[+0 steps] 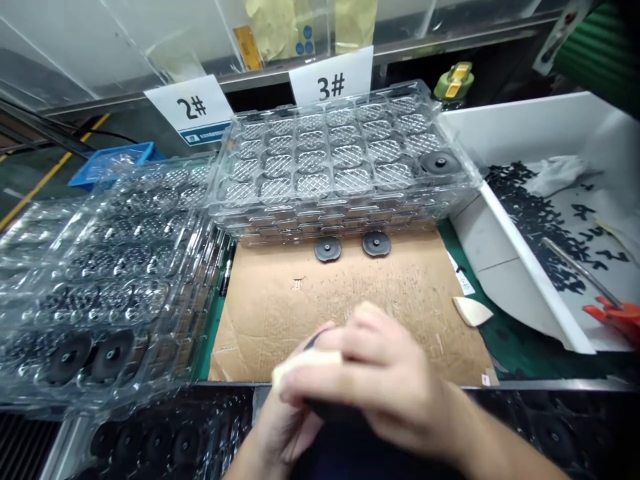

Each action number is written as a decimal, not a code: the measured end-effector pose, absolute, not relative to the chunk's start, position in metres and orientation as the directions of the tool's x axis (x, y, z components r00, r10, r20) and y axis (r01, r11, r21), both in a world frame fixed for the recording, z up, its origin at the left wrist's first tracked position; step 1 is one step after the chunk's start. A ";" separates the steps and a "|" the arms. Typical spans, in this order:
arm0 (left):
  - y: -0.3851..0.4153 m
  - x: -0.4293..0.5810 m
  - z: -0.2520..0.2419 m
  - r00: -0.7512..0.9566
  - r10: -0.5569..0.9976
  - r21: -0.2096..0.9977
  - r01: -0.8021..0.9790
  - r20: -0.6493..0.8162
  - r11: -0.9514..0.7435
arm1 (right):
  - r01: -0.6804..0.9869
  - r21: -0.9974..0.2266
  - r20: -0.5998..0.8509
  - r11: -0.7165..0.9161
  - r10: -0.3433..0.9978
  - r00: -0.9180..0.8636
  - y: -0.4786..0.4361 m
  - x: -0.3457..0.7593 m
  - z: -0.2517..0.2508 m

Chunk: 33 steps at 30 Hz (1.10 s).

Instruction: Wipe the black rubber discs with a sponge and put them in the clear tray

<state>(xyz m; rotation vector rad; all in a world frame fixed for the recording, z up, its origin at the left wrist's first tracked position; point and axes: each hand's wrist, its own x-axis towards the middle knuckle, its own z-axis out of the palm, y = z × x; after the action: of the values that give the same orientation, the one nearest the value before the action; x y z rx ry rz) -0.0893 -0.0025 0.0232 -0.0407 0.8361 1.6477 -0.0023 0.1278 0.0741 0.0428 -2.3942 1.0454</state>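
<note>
My right hand [380, 370] is closed over a cream-coloured flat piece [313, 360], with the thumb along it. Motion blurs the fingers. Below and to the left, my left hand [285, 420] is curled around a dark part [315, 339], of which only a thin black edge shows between the hands. Most of that part is hidden by my right hand, so its full shape cannot be made out. Beyond my hands, two black oval discs [327, 249] with small centre studs lie on a cardboard sheet [265, 313].
Stacked clear blister trays [310, 200] stand behind the cardboard; the top one has a black disc [440, 162] in its right corner. More trays [165, 287] are at left. At right, a white bin [540, 280] holds black scraps and a red-handled tool [615, 313]. A pale wedge [473, 311] lies near it.
</note>
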 end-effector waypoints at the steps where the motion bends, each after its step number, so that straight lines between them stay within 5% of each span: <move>1: -0.003 -0.091 0.024 -0.261 0.859 0.471 -0.882 -0.441 -0.027 | -0.187 -0.731 0.449 0.656 0.257 -0.856 0.132 -0.002 0.069; 4: -0.004 -0.097 0.024 -0.208 0.910 0.375 -0.925 -0.359 -0.063 | 0.134 -0.858 0.208 0.496 0.573 -0.793 0.148 0.003 0.042; 6: -0.006 -0.102 0.022 -0.194 0.930 0.329 -0.940 -0.313 -0.085 | 0.297 -0.860 0.059 0.415 0.658 -0.751 0.154 0.009 0.016; 13: -0.007 -0.112 0.013 -0.179 0.965 0.235 -0.963 -0.190 -0.132 | 0.396 -0.795 -0.025 0.459 0.627 -0.778 0.133 0.028 -0.066; 21: -0.008 -0.113 0.012 -0.176 0.951 0.182 -0.975 -0.256 -0.131 | 0.410 -0.813 -0.076 0.414 0.623 -0.779 0.136 0.021 -0.062; 26: -0.012 -0.119 0.010 -0.246 0.918 0.259 -0.951 -0.311 -0.167 | 0.403 -0.834 -0.097 0.377 0.618 -0.780 0.127 0.016 -0.047; 30: -0.008 -0.118 0.011 -0.415 0.842 0.434 -0.866 -0.344 -0.249 | 0.313 -0.850 0.046 0.424 0.650 -0.758 0.117 0.008 0.008; 33: -0.004 -0.112 0.014 -0.449 0.844 0.483 -0.832 -0.293 -0.275 | -0.008 -0.771 0.351 0.637 0.415 -0.840 0.109 -0.006 0.054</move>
<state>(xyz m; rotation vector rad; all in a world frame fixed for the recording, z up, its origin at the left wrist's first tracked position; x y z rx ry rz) -0.1120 -0.0041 0.0142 0.0257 0.7065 1.9101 -0.0059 0.1093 0.0541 -0.3179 -2.3516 1.1108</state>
